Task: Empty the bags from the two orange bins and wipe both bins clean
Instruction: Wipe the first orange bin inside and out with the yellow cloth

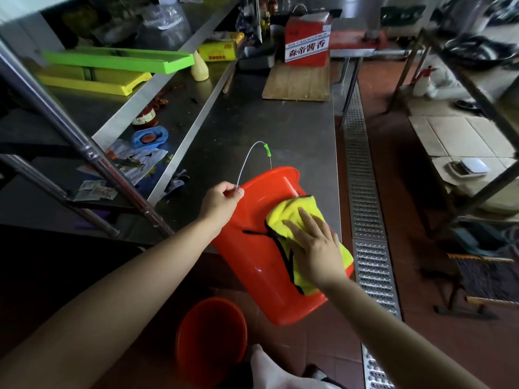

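An orange bin (252,256) lies tilted on its side over the near end of a steel table (280,130), its mouth facing away from me. My left hand (220,202) pinches the thin wire handle (247,161) near the bin's rim. My right hand (314,245) presses flat on a yellow cloth (295,211) with a black edge, spread on the bin's outer wall. A second orange bin (210,335) stands upright on the floor below, near my feet.
A wooden board (297,80) and a red box (307,37) sit at the table's far end. Green and yellow trays (118,61), a jar and packets lie on the left shelf. A metal floor drain (365,206) runs along the right. A mop (483,273) lies on the floor.
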A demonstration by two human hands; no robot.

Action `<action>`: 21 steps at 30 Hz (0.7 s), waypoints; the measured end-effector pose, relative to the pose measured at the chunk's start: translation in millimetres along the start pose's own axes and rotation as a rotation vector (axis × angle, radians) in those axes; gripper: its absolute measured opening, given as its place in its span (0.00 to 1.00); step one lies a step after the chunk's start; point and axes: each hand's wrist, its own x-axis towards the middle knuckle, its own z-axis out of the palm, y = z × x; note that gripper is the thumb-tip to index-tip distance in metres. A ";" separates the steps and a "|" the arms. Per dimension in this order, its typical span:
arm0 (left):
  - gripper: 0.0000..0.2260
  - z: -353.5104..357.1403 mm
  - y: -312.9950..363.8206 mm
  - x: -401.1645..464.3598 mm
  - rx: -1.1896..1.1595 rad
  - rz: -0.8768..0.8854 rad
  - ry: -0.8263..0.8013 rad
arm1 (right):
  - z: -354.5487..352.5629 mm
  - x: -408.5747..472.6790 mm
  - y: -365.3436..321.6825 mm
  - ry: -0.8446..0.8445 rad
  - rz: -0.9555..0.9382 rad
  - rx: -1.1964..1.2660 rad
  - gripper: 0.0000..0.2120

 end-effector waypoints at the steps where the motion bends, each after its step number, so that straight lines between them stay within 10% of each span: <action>1: 0.08 -1.8 0.0 0.0 0.004 -0.006 -0.006 | 1.4 20.2 -7.2 -0.020 0.029 0.011 0.21; 7: 0.06 -10.2 -2.1 0.1 0.020 -0.038 -0.046 | 5.5 83.0 -32.2 -0.064 0.093 0.050 0.21; 21: 0.14 -10.3 7.9 -25.8 0.164 -0.032 0.069 | -0.3 -71.2 39.1 0.048 -0.134 -0.006 0.21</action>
